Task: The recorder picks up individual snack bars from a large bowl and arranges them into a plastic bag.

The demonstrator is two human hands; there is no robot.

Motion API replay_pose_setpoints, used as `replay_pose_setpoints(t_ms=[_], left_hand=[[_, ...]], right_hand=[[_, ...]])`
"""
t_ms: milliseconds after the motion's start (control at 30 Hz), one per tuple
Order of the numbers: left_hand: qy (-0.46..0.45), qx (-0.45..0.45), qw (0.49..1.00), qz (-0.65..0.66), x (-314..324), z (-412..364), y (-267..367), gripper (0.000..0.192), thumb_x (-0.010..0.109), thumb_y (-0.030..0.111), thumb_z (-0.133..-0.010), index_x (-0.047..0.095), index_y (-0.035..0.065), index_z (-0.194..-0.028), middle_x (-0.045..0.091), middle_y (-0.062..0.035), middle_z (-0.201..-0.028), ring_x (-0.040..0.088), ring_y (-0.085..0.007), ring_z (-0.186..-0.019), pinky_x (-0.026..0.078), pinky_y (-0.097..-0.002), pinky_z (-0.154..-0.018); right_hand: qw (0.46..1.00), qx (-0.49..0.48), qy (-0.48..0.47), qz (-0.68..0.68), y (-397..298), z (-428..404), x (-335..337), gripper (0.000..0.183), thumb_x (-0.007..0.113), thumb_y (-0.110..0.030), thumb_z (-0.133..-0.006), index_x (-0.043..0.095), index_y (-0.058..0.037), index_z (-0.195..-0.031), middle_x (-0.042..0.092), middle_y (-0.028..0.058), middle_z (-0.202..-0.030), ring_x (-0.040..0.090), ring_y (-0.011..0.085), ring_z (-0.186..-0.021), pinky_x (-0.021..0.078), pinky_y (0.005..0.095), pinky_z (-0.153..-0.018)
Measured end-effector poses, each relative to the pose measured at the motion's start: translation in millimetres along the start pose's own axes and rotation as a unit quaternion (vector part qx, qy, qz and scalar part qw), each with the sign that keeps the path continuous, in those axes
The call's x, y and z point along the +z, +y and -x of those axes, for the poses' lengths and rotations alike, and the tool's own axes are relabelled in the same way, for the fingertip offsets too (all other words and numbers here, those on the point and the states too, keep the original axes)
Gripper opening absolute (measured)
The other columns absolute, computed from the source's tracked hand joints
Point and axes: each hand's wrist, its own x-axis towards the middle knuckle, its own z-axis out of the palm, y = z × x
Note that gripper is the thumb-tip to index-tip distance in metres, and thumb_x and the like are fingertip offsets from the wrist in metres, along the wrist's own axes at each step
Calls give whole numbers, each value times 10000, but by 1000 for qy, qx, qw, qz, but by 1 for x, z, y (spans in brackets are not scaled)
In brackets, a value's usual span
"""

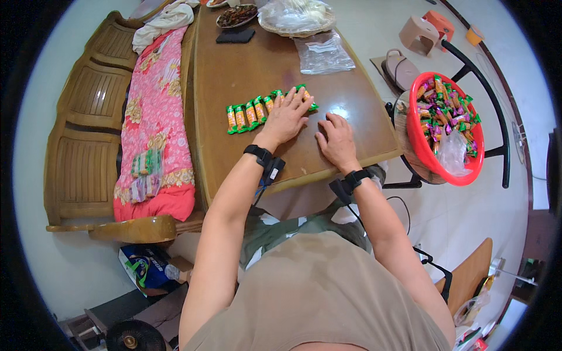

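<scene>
On the brown wooden table (259, 61) a row of small snack packets (239, 118) with green ends and orange middles lies side by side. My left hand (285, 116) rests flat over the right part of this row with fingers spread, hiding some packets. One packet (312, 101) shows beyond its fingertips, lying slanted at the row's right end. To the right, my right hand (338, 140) is at the tabletop near the front edge, fingers loosely bent, thumb apart, nothing visible in it. Both wrists wear black straps with small devices.
A red plastic basin (413, 131) of loose green and purple packets stands on a chair at right, a clear bag inside. Another clear plastic bag (327, 52) lies on the table below a covered basket (298, 33). Bagged packets (147, 175) rest on the wooden bench's pink quilt (151, 118).
</scene>
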Motion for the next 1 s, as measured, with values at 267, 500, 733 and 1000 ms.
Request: replay_pose_setpoints(t_ms=[267,500,733,1000], left_hand=[[-21,29,999,-33,10,-14,0,521,567,226,-857,412,182,-1353,306,-107,-1461,252,-313,-1358,237,-524,-1064],[45,31,996,68,-14,19,37,551,565,161,-849,388,107,-1369,280,-153,-1462,263,-344,-1343,238,-538,-1049],[7,-75,991,110,3,101,57,482,504,160,-888,405,65,-1350,282,-178,-1457,255,-338,-1350,235,-511,-1066],[39,-102,990,89,7,104,54,432,510,175,-891,466,61,-1305,344,-150,-1434,297,-315,-1336,261,-462,-1071]], right_hand=[[999,16,-23,-24,3,-2,-2,285,639,-225,-776,589,-76,-1014,508,141,-1213,435,307,-1180,343,439,-974],[999,-8,42,-34,8,2,3,253,647,-203,-766,609,-59,-971,531,152,-1161,449,311,-1162,360,427,-975],[982,43,174,-66,41,0,-98,271,667,-191,-742,602,-35,-955,604,155,-950,567,321,-914,452,401,-847],[886,226,234,330,160,72,-247,408,723,-294,-710,577,-75,-1021,600,142,-888,575,326,-877,468,419,-764]])
